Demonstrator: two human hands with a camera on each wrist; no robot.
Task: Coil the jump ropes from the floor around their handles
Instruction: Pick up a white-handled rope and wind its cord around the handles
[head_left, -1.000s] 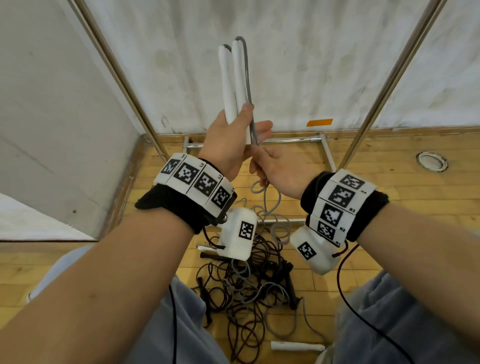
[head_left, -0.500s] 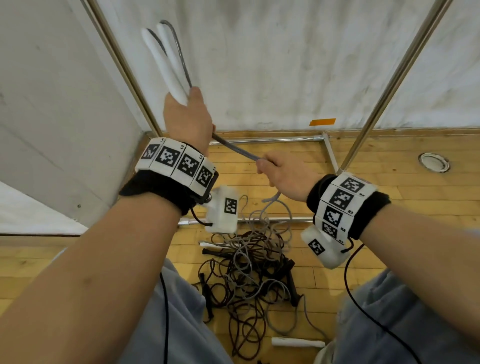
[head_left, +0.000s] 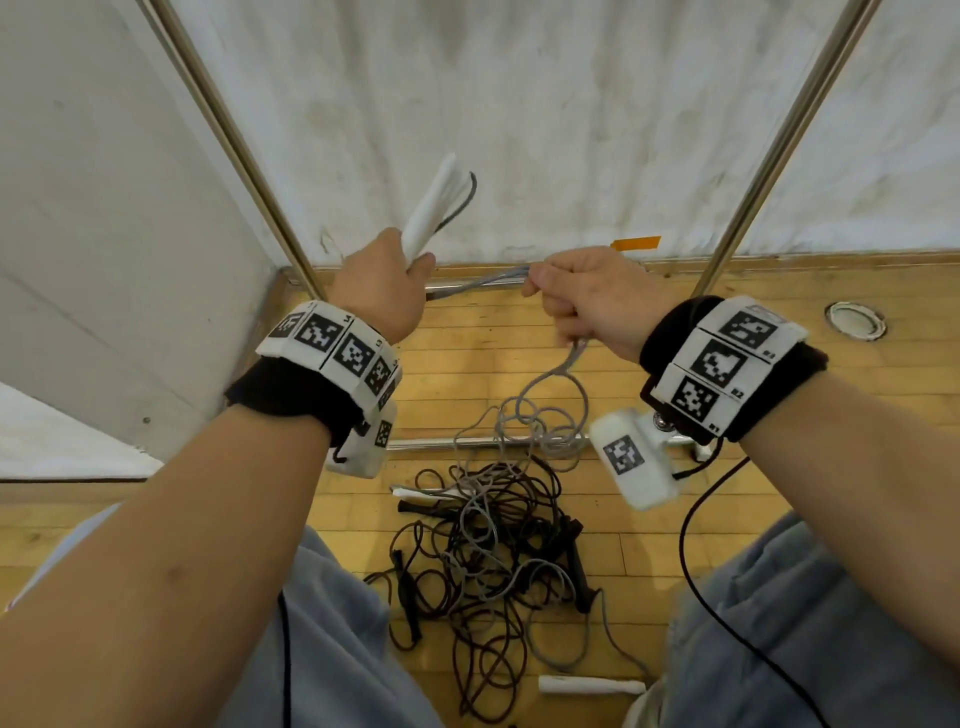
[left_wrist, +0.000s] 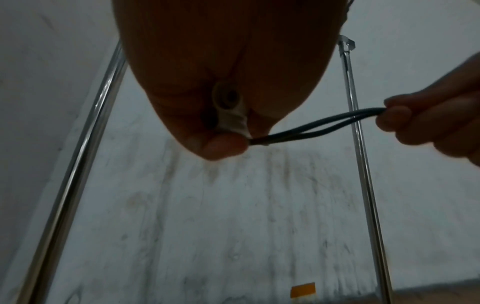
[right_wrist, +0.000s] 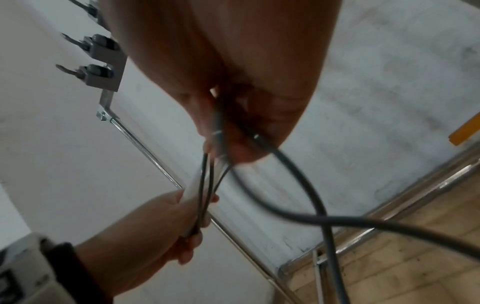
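Note:
My left hand (head_left: 382, 288) grips two white jump-rope handles (head_left: 431, 213) held together, tips pointing up and to the right; their butt ends (left_wrist: 230, 112) show under my palm in the left wrist view. A doubled grey rope (head_left: 480, 280) runs taut from the handles to my right hand (head_left: 576, 293), which holds it in a fist. In the right wrist view the grey rope (right_wrist: 306, 193) leaves my fist in two strands. Below the right hand the grey rope (head_left: 540, 410) hangs down into a tangle on the floor.
On the wooden floor between my knees lies a pile of dark ropes with black handles (head_left: 488, 561). A loose white handle (head_left: 589, 685) lies near my right knee. Slanted metal frame poles (head_left: 234, 140) stand against the white wall; a round floor fitting (head_left: 854, 322) sits far right.
My left hand came down and right with the handles, which now tilt to the right. My right hand rose and moved right, and the doubled rope between the hands now runs nearly level.

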